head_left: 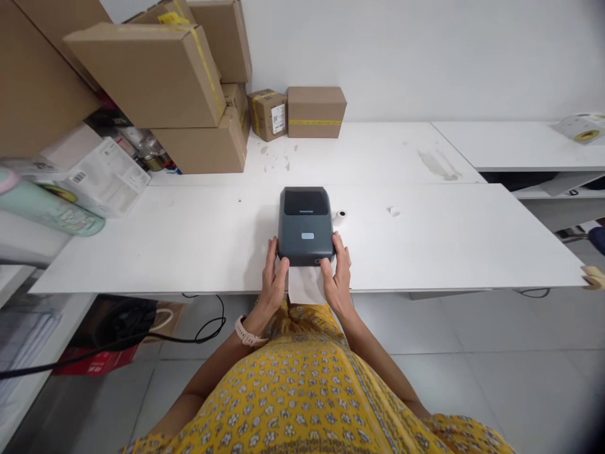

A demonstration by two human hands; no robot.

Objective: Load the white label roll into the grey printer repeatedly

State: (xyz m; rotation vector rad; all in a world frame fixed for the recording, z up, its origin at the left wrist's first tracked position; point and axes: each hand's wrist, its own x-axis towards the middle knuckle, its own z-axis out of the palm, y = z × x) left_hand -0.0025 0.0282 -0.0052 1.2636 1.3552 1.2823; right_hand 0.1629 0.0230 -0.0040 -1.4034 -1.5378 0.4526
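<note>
A dark grey label printer (307,227) with a black window on top and a light button sits at the front of the white table. White paper (306,285) hangs from its near side, over the table edge. My left hand (274,274) grips the printer's left front corner, thumb on the front and fingers along the side. On the opposite corner, my right hand (338,274) holds it the same way. Just right of the printer lies a small white paper roll (339,217).
Cardboard boxes (155,82) are stacked at the back left, with two smaller boxes (316,112) by the wall. A mint green bottle (51,205) lies at the left. A scrap of white paper (394,211) is on the right. Below the table hangs a black cable (208,328).
</note>
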